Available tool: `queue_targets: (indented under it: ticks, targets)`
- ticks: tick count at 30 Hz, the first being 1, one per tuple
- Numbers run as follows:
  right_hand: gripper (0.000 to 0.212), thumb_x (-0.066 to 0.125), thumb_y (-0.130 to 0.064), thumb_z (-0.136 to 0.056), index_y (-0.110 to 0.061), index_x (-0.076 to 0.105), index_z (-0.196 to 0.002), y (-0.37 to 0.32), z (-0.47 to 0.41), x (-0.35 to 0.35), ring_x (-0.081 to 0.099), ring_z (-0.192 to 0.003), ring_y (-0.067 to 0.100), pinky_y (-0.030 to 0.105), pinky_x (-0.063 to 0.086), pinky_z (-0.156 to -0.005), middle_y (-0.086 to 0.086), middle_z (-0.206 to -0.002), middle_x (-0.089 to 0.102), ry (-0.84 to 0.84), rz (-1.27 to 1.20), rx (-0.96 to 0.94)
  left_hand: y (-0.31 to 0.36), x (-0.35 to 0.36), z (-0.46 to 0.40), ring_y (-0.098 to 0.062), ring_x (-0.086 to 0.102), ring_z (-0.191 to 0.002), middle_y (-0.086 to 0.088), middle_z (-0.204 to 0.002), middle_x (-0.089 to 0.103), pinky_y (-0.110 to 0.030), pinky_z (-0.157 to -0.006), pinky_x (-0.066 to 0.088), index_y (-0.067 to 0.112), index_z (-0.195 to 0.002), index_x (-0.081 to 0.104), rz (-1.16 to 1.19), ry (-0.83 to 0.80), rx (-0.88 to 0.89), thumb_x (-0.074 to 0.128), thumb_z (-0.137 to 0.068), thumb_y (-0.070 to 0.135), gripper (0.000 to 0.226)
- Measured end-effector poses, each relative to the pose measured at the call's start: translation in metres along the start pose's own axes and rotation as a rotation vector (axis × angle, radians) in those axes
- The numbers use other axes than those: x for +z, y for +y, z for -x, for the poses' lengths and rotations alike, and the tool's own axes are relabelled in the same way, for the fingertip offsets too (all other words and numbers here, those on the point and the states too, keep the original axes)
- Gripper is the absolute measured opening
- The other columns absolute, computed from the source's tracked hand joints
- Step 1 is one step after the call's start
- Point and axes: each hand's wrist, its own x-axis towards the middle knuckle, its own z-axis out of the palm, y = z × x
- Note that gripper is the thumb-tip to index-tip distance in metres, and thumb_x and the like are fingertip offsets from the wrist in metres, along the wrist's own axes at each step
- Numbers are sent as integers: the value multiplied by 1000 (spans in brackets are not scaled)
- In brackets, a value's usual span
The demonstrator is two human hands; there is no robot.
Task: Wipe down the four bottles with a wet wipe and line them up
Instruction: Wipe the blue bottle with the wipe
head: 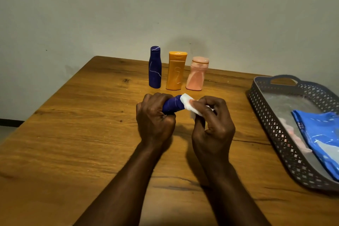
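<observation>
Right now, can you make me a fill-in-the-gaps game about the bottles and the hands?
1. The left hand grips a small ____ bottle.
2. The right hand pinches a white ____ against that bottle's end.
3. ____ bottles stand upright in a row near the wall.
4. The orange bottle stands between the tall blue bottle and the ____ one.

Missing words: blue; wipe; Three; pink

We see a wooden table (73,134) with visible grain, knots and a soft sheen. Toward the upper middle of the frame, the dark blue bottle (155,68), orange bottle (175,71) and pink bottle (196,75) look like smooth plastic. At right, the grey basket (266,115) is perforated plastic, holding a glossy blue packet (319,134). The white wipe (187,103) at centre looks like soft, matt cloth.
</observation>
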Motion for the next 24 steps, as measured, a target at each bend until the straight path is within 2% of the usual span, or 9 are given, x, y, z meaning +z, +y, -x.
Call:
queue_targets:
  ticks: [2,4,8,10,14,18,21,24]
  targets:
    - [32,63,10,-79,5,66,-110,-3,-4,-1,54,-101,20,15,46,-87,22,-103,59,76,-9,26,2,1,2,-15,51,-81,7,-82,61,-42,-75,43,21,-92,63,-46,-29,37,50,-66,20,29]
    - [36,63,11,-79,5,64,-114,-4,-3,-2,54,-103,21,15,45,-87,23,-105,59,80,-2,8,5,3,4,-13,50,-82,8,-83,62,-39,-76,39,21,-91,64,-98,-61,77,51,-67,21,27]
    - [45,62,18,-77,1,63,-119,-2,4,3,55,-104,26,32,52,-78,22,-109,58,-15,-24,-37,6,3,5,-11,48,-82,11,-83,60,-33,-73,33,22,-90,64,-143,-70,102,51,-68,19,26]
    - [45,61,17,-77,2,64,-119,-1,6,5,56,-104,27,33,53,-78,22,-109,59,-40,-36,-49,4,3,5,-12,49,-82,11,-82,61,-36,-74,36,23,-91,64,-140,-51,68,52,-68,18,26]
    - [43,63,21,-74,1,67,-112,0,7,5,58,-103,26,29,53,-82,19,-109,60,-107,-53,-51,1,0,0,-15,50,-79,9,-79,59,-42,-75,42,22,-89,62,-78,44,-71,56,-67,13,25]
    - [37,64,21,-74,2,69,-105,-1,1,4,57,-103,19,20,49,-87,16,-106,60,31,-148,108,2,0,0,-20,54,-78,0,-88,59,-44,-69,49,22,-98,55,14,66,-138,61,-65,13,35]
    - [33,62,12,-81,1,65,-112,0,-7,-1,57,-106,19,26,54,-86,12,-110,58,164,-203,217,7,2,4,-15,54,-80,-4,-94,61,-31,-67,49,20,-109,47,-3,41,-32,68,-67,13,47]
    - [35,59,5,-83,-1,61,-117,-3,-9,-4,55,-110,19,23,52,-90,9,-112,53,210,-158,166,11,5,6,-13,54,-77,-7,-93,62,-24,-66,45,21,-118,41,-64,8,80,67,-76,27,50]
